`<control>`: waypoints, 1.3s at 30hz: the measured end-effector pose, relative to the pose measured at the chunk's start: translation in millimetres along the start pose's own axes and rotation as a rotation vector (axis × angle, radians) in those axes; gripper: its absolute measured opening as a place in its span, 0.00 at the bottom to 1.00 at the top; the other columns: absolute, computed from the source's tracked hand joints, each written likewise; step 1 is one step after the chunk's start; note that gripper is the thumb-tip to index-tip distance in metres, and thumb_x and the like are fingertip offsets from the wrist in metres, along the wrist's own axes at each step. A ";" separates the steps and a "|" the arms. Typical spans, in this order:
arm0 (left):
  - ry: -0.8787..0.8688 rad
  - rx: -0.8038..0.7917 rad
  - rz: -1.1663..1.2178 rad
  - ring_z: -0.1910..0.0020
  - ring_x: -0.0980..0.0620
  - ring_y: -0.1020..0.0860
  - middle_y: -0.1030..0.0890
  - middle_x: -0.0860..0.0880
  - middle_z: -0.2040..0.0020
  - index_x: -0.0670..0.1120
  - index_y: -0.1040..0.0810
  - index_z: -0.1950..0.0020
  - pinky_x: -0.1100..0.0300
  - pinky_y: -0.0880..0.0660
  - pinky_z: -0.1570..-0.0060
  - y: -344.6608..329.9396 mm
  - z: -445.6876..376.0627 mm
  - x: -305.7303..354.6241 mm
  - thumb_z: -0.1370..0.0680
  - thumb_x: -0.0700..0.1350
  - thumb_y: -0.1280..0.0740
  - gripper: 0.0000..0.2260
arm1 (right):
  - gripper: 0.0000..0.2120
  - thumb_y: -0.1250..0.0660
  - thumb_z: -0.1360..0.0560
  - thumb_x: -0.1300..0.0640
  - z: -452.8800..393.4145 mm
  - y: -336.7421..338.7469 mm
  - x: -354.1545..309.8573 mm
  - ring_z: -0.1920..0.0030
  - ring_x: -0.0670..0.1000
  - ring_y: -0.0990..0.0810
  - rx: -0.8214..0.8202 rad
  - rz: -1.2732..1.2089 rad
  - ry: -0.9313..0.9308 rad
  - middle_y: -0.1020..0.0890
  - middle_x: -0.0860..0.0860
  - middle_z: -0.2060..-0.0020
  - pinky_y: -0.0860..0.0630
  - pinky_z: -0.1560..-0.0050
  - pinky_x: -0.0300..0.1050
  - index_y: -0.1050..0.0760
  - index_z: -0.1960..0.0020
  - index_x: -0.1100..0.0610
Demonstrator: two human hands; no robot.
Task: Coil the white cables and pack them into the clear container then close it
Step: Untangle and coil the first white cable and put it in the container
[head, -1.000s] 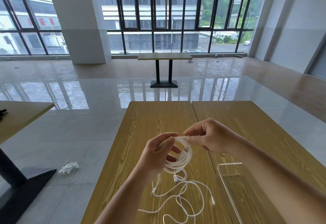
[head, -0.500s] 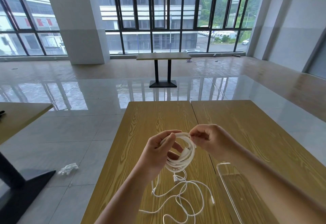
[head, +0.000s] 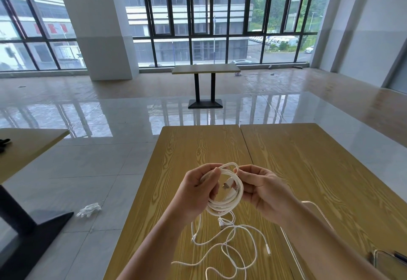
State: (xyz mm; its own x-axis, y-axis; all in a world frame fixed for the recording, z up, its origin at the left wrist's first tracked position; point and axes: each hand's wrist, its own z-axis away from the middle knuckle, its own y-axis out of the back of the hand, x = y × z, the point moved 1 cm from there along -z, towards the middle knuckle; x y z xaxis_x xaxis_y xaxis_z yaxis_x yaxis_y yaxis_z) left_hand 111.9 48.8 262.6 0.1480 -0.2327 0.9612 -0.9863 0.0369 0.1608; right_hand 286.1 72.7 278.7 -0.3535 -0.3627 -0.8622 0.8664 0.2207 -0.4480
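A coiled white cable (head: 231,200) hangs in the air above the wooden table (head: 209,147). My left hand (head: 198,193) grips the coil's left side with its fingers curled through the loops. My right hand (head: 264,189) pinches the top right of the coil, and a plug end shows inside the ring. More loose white cables (head: 229,244) lie tangled on the table just below. A clear container (head: 317,211) lies on the table to the right, partly hidden by my right forearm.
The table is made of two wooden tops pushed together, with floor beyond its left edge. Another table (head: 28,147) stands at the left and one (head: 206,69) far ahead. A white scrap (head: 89,209) lies on the floor. A dark object (head: 389,260) sits at the lower right.
My right hand has come down and round the right side of the coil, laying on another loop. The coil has grown a little and the left hand has kept its hold.
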 end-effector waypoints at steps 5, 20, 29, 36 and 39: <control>-0.027 -0.012 -0.062 0.71 0.55 0.28 0.25 0.50 0.70 0.57 0.23 0.36 0.63 0.28 0.67 2.3 -0.3 -2.3 0.17 0.44 0.39 0.13 | 0.04 0.31 0.27 0.67 0.6 -1.4 5.3 0.67 0.54 0.19 -0.029 0.011 -0.127 0.18 0.58 0.65 0.19 0.66 0.47 0.23 0.53 0.60; 0.009 0.149 -0.195 0.72 0.55 0.25 0.22 0.51 0.71 0.50 0.18 0.47 0.59 0.25 0.69 3.2 -4.4 -17.3 0.17 0.43 0.38 0.09 | 0.17 0.32 0.24 0.59 23.1 -5.2 5.5 0.49 0.37 0.24 0.068 1.169 0.467 0.23 0.39 0.48 0.27 0.52 0.30 0.23 0.39 0.43; -0.040 0.163 -0.226 0.73 0.60 0.24 0.21 0.54 0.71 0.48 0.17 0.47 0.67 0.28 0.70 -8.9 -4.1 -10.7 0.18 0.42 0.37 0.08 | 0.18 0.30 0.25 0.45 21.9 -11.1 21.3 0.47 0.43 0.27 0.026 1.580 0.652 0.26 0.41 0.51 0.31 0.46 0.35 0.21 0.36 0.46; -0.079 0.138 -0.314 0.59 0.65 0.19 0.16 0.58 0.58 0.50 0.17 0.46 0.73 0.28 0.61 -13.7 -0.7 -10.6 0.18 0.43 0.36 0.09 | 0.07 0.31 0.23 0.49 21.6 -11.1 19.1 0.52 0.43 0.28 -0.062 1.561 0.614 0.27 0.39 0.57 0.30 0.47 0.39 0.21 0.46 0.48; -0.069 0.167 -0.314 0.70 0.62 0.23 0.18 0.58 0.65 0.50 0.17 0.46 0.70 0.30 0.69 -11.1 0.2 -14.7 0.18 0.44 0.36 0.08 | 0.05 0.34 0.21 0.53 22.6 -1.2 21.5 0.57 0.38 0.28 -0.089 1.529 0.688 0.26 0.38 0.60 0.33 0.54 0.33 0.22 0.47 0.50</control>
State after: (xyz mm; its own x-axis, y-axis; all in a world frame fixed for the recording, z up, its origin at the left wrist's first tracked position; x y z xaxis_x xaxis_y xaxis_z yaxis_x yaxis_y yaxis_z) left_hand 120.6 51.7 246.6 0.4460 -0.2726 0.8525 -0.8926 -0.2049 0.4015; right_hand 285.4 44.2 266.0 0.6381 0.6495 -0.4135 0.5237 0.0276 0.8515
